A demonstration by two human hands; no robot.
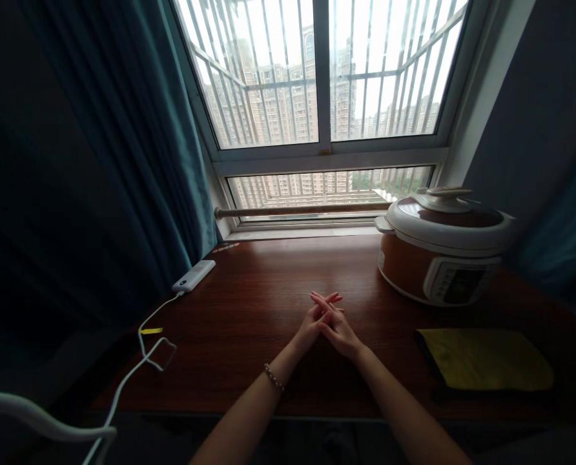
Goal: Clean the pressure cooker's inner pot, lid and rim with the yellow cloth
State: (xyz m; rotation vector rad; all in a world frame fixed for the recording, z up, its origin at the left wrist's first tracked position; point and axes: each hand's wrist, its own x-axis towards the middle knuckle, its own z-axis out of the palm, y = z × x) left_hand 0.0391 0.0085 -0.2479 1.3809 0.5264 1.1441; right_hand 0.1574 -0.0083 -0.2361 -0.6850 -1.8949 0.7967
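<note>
My two hands meet above the middle of the dark wooden table [249,310]. My left hand [308,327], with a beaded bracelet [273,377] on its wrist, lies against my right hand [342,334]. The fingers of both are stretched out and cross each other at the tips. Neither hand holds anything. The nearest objects are an orange-and-white electric cooker [438,248] to the right and a folded yellow cloth [486,358] at the front right.
A white power bank [194,276] lies at the table's left edge, with a white cable [143,349] trailing off the front left. A wooden rod [307,210] rests on the sill below the barred window [317,77]. A teal curtain [137,142] hangs at the left.
</note>
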